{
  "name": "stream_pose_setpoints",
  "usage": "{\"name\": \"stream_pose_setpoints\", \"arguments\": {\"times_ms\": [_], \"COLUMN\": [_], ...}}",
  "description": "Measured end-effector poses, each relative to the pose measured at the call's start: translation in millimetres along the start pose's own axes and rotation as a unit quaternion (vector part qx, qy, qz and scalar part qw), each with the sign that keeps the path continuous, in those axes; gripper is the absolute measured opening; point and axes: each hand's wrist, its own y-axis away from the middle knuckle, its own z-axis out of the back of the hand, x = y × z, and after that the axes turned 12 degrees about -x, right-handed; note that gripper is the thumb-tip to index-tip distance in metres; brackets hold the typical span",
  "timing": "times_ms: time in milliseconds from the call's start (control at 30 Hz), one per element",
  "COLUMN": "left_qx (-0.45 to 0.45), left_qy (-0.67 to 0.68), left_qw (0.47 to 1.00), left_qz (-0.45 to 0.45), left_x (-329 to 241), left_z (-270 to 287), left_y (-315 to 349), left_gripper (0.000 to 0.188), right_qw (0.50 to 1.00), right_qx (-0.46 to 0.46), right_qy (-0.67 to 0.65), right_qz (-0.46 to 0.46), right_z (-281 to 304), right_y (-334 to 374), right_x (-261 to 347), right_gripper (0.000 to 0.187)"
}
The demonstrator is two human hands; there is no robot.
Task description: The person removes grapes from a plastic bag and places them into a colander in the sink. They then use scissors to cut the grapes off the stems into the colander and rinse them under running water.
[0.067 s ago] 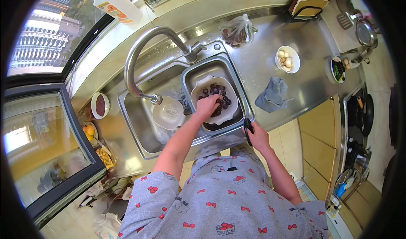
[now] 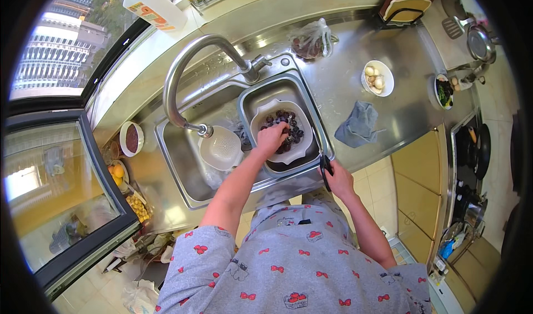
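Dark purple grapes (image 2: 293, 142) lie in a white bowl with handles (image 2: 256, 119), set inside the right sink basin. My left hand (image 2: 272, 138) reaches into this bowl from the near side, its fingers curled closed on the grapes; the fingertips are partly hidden among them. At the sink's front right edge, my right hand (image 2: 340, 181) is wrapped round black-handled scissors (image 2: 325, 172), blades pointing away from me. In the left basin, a white colander (image 2: 221, 149) leans beside the bowl's basin.
The curved faucet (image 2: 169, 86) arches over the left basin. On the counter to the right lie a blue-grey cloth (image 2: 357, 126) and a white bowl of pale bulbs (image 2: 386, 86). A plastic bag (image 2: 311, 43) sits behind the sink. An open window frame (image 2: 102, 164) juts in at left.
My left hand shifts very slightly among the grapes. My right hand and the scissors stay in place.
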Motion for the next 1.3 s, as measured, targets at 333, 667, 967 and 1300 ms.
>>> {"name": "stream_pose_setpoints", "arguments": {"times_ms": [333,667,967,1300], "left_qx": [-0.072,-0.212,-0.206,-0.189], "left_qy": [0.097,0.206,0.358,0.41], "left_qw": [0.99,0.952,0.869,0.845], "left_qz": [0.075,0.082,0.272,0.286], "left_x": [15,21,22,16], "left_z": [3,-1,14,26], "left_y": [-10,-4,-11,-5], "left_gripper": [0.034,0.013,0.043,0.036], "right_qw": [1.0,0.999,1.0,0.999], "right_qx": [-0.004,-0.015,-0.013,-0.012], "right_qy": [0.003,0.037,0.022,0.024], "right_qz": [-0.004,-0.018,-0.015,-0.02], "right_z": [6,2,2,3], "right_y": [1,0,1,0], "right_x": [7,13,12,6], "right_gripper": [0.046,0.044,0.04,0.039]}}
